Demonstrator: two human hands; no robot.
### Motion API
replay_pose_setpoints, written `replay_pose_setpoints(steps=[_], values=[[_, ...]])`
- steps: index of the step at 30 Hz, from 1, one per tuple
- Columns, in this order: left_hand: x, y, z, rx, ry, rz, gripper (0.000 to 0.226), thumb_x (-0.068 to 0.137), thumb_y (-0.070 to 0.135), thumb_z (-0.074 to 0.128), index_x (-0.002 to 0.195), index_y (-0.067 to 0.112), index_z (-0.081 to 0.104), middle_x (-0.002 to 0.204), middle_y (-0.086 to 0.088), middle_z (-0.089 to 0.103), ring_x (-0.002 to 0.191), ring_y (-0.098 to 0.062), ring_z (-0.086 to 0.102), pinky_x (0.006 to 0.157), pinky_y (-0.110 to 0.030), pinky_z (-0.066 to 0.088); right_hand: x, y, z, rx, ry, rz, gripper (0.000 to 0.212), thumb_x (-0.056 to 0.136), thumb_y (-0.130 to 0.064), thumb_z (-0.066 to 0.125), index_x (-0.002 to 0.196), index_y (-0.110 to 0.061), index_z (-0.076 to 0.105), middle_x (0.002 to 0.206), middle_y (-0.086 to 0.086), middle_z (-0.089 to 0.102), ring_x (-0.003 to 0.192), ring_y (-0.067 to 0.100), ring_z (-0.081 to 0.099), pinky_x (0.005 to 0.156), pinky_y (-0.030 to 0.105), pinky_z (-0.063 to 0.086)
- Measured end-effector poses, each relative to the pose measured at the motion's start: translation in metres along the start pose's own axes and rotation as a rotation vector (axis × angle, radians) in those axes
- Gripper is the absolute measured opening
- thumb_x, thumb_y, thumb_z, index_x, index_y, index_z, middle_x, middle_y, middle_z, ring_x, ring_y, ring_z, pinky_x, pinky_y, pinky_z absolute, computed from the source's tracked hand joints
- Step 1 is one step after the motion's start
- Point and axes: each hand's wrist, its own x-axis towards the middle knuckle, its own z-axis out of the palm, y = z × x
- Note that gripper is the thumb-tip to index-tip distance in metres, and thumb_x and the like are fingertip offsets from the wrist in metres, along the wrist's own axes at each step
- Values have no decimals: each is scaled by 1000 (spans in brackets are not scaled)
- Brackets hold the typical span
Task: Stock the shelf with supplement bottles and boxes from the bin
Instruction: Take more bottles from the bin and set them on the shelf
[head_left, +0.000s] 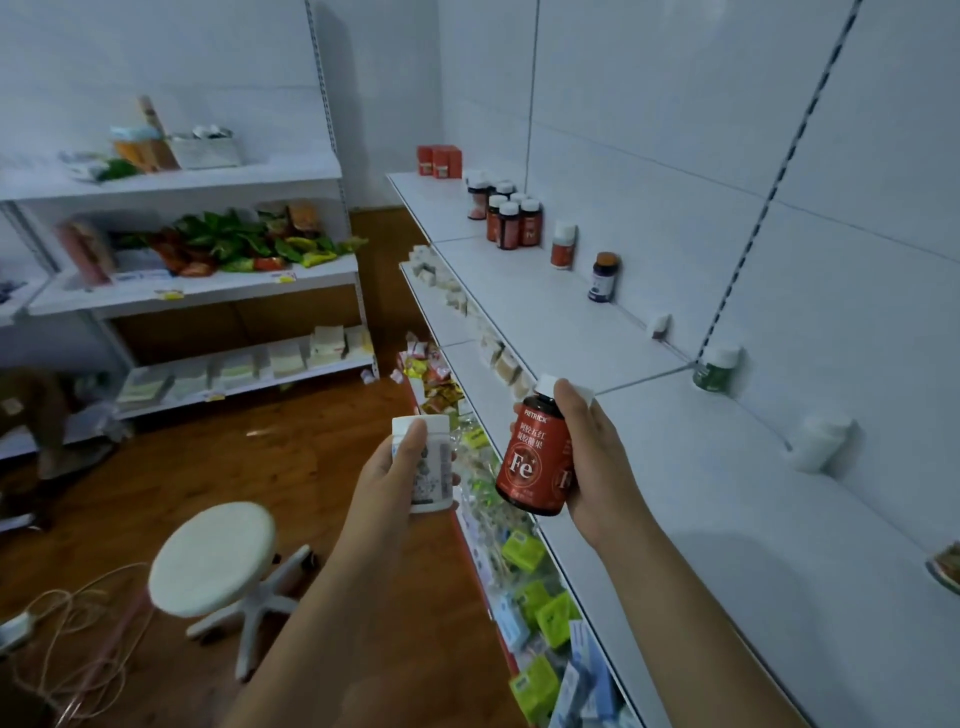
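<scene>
Each grip is full: the right hand (592, 457) wraps around a red bottle (537, 462) with a white cap and a large "Fe" on its label, held tilted just above the front edge of the top shelf (727, 493). The left hand (395, 467) holds a white bottle (428, 462), thumb up its front, out over the floor and beside the shelf rather than above it.

The stocking looks partly done. At the far end of the top shelf stand red boxes (440, 161) and a cluster of red bottles (506, 215) that seem to match the one in the right hand. Nearer along the back wall, spaced apart, are a single red bottle (563, 244), a dark blue bottle (603, 278), a green bottle (719, 369) and a white tub (823, 441). Most of the shelf surface is bare, so plenty of room is left, and both bottles in hand are yet to be placed.

The bin is not in view, so what is left in it cannot be told. The lower shelves (540, 608) carry green and blue boxes and packets.
</scene>
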Motion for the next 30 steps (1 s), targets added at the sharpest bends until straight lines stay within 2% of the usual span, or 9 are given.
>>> replay_pose_setpoints(steps=[4,9,13,16,21,23,25,27,30], values=[[68,0,-18,23,-35,-3,35,92,55,49,109,27,63,83,6,73,75,-10,72,59,-19,55,62,2,34,-6,49,-6,79,54,-65,74,120,-23,61,112,10,71,101,28,71,90,50,57],[170,7,-44,33,-97,-3,30,95,51,49,107,27,62,82,4,69,67,-1,68,52,-11,49,149,10,83,19,119,-46,68,59,-60,72,116,-24,63,108,7,72,95,23,72,85,44,58],[258,28,-73,45,-145,7,38,93,54,49,117,28,61,97,1,68,74,-4,69,55,-11,50,217,14,128,2,169,-58,65,62,-59,71,115,-23,62,108,7,72,94,22,71,86,44,57],[317,48,-88,64,-193,2,48,90,59,48,125,27,58,103,0,68,84,-11,69,59,-14,51,262,10,156,-19,195,-79,71,60,-63,74,116,-21,62,111,10,72,101,28,70,93,51,55],[409,64,-98,88,-282,5,66,77,68,49,130,29,55,113,-1,66,99,-15,66,71,-18,51,335,2,182,-12,311,-109,62,59,-61,75,105,-22,63,105,7,73,98,27,71,95,54,54],[441,64,-96,83,-313,6,64,79,67,50,129,28,56,113,-2,68,95,-13,69,71,-19,53,363,5,187,-29,322,-113,65,59,-63,76,107,-22,63,108,8,72,101,28,70,95,54,54],[471,61,-92,75,-331,8,51,87,59,50,127,29,55,108,0,68,84,-3,70,64,-14,53,393,8,189,-38,338,-113,65,58,-65,75,107,-24,63,109,8,72,101,27,70,94,52,55],[503,60,-86,73,-342,1,43,91,53,50,126,28,53,104,1,67,78,0,70,59,-12,51,426,8,190,-35,364,-109,56,64,-61,74,105,-24,63,109,8,72,97,24,71,89,46,57],[562,59,-76,95,-342,9,46,87,55,51,123,27,56,95,4,70,77,-4,71,63,-16,54,487,11,185,-34,402,-122,29,83,-48,70,102,-26,63,103,5,72,89,18,70,74,36,58]])
